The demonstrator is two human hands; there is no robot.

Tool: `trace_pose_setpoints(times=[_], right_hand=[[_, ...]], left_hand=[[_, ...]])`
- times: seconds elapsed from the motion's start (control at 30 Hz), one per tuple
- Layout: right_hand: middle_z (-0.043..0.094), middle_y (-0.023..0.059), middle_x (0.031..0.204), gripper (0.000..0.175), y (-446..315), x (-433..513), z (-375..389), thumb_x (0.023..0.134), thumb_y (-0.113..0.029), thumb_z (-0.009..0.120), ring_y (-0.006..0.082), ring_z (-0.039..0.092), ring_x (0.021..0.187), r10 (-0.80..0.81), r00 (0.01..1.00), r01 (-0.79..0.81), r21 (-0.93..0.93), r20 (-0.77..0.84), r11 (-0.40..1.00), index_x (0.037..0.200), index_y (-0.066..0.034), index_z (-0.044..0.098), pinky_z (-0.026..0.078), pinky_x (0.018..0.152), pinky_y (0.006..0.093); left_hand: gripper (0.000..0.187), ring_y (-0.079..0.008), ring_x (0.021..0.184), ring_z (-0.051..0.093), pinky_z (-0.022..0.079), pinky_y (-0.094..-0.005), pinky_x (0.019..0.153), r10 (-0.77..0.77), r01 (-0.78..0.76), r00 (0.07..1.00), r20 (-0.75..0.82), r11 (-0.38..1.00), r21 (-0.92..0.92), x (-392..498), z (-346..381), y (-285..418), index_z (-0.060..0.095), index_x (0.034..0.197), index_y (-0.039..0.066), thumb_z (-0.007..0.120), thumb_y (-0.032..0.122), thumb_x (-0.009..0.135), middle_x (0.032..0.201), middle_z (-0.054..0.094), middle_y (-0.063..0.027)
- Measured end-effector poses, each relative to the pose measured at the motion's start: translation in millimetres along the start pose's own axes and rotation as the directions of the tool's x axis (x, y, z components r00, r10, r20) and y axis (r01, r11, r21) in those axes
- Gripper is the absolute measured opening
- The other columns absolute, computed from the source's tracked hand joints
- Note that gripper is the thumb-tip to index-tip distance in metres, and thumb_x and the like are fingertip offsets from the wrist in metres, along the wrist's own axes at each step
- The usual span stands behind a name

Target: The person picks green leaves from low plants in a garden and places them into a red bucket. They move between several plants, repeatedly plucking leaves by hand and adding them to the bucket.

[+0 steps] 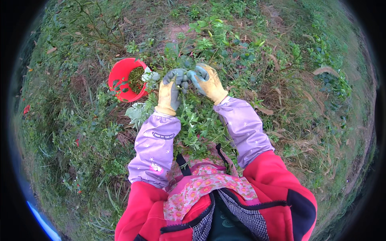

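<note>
My left hand (170,90) and my right hand (209,81) meet in front of me, both in yellow knit gloves with grey-blue coated palms. Their curled fingers close on a green leafy sprig (188,63) between them. The exact grip is partly hidden by the fingers. Below the hands, a leafy weed with jagged leaves (193,120) rises between my forearms. Left of my left hand, a red plastic bucket (116,72) is tilted among the plants. Small green plant matter (136,79) shows inside it. Pale broad leaves (150,75) overlap its right rim.
Dense grass and weeds surround me. Slender green pods or peppers (210,33) stand up beyond my hands. Dry seed heads (326,71) lean in on the right. A floral apron (208,183) with dark straps hangs at my front. Small red spots (26,109) dot the left side.
</note>
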State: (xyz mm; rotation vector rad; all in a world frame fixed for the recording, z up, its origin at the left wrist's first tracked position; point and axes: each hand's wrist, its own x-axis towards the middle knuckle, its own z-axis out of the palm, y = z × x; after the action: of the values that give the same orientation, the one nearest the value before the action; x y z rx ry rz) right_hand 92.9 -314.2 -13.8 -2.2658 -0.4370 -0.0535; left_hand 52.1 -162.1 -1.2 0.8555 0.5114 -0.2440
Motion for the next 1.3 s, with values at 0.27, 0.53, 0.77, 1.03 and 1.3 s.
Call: trace_pose_setpoints(times=[0.27, 0.53, 0.77, 1.03, 1.3], right_hand=[[0.066, 0.0032, 0.094, 0.03, -9.9, 4.3, -10.0, 0.09, -0.02, 0.061, 0.0099, 0.058, 0.086, 0.45, 0.87, -0.476, 0.586, 0.203, 0.655, 0.114, -0.0016, 0.06, 0.046, 0.079, 0.0266], [0.047, 0.0118, 0.132, 0.064, 16.4, -8.1, -1.1, 0.086, -0.013, 0.067, 0.0203, 0.049, 0.118, 0.386, 0.921, -0.284, 0.576, -0.058, 0.766, 0.139, -0.002, 0.033, 0.041, 0.099, 0.0303], [0.058, 0.012, 0.118, 0.045, 58.9, -42.1, 14.7, 0.089, -0.01, 0.062, 0.0187, 0.057, 0.108, 0.655, 0.755, -0.401, 0.793, 0.004, 0.458, 0.129, 0.0004, 0.046, 0.048, 0.092, 0.0302], [0.058, 0.0137, 0.114, 0.036, 112.1, -42.0, -15.4, 0.095, -0.026, 0.053, 0.0223, 0.059, 0.102, 0.674, 0.737, -0.103, 0.979, -0.042, 0.174, 0.123, -0.0025, 0.05, 0.05, 0.084, 0.0312], [0.051, 0.0158, 0.123, 0.055, 122.5, -0.8, -33.4, 0.093, -0.038, 0.054, 0.0268, 0.056, 0.107, 0.706, 0.696, -0.235, 0.886, -0.134, 0.4, 0.135, -0.0068, 0.037, 0.048, 0.086, 0.0353]], left_hand=[[0.016, -0.0083, 0.069, 0.048, 0.041, -0.0205, 0.059, 0.159, 0.15, 0.952, 0.263, 0.506, -0.85, 4.7, -36.2, -30.9, 0.053, 0.105, 0.007, 0.053, 0.02, 0.094, 0.085, 0.05, 0.003], [0.026, -0.0209, 0.078, 0.063, 0.053, -0.0335, 0.061, 0.132, -0.347, 0.934, -0.331, 0.542, -0.765, 33.0, -209.2, 26.9, 0.062, 0.099, 0.008, 0.047, 0.027, 0.088, 0.088, 0.065, -0.0071], [0.021, -0.0155, 0.074, 0.062, 0.048, -0.0273, 0.05, -0.051, -0.144, 0.967, -0.25, 0.697, -0.702, 43.6, -203.8, 32.3, 0.061, 0.1, 0.007, 0.047, 0.02, 0.091, 0.093, 0.066, -0.0032], [0.021, -0.0058, 0.045, 0.033, 0.026, -0.0178, 0.039, 0.257, -0.304, 0.95, -0.178, 0.894, -0.329, -3.0, -28.8, 54.5, 0.059, 0.102, 0.012, 0.05, 0.029, 0.094, 0.066, 0.047, 0.004], [0.029, -0.0082, 0.057, 0.052, 0.041, -0.0216, 0.049, 0.695, -0.709, 0.698, 0.17, 0.637, 0.303, -16.1, 94.6, 60.0, 0.055, 0.114, 0.003, 0.05, 0.025, 0.096, 0.084, 0.06, -0.0053]])
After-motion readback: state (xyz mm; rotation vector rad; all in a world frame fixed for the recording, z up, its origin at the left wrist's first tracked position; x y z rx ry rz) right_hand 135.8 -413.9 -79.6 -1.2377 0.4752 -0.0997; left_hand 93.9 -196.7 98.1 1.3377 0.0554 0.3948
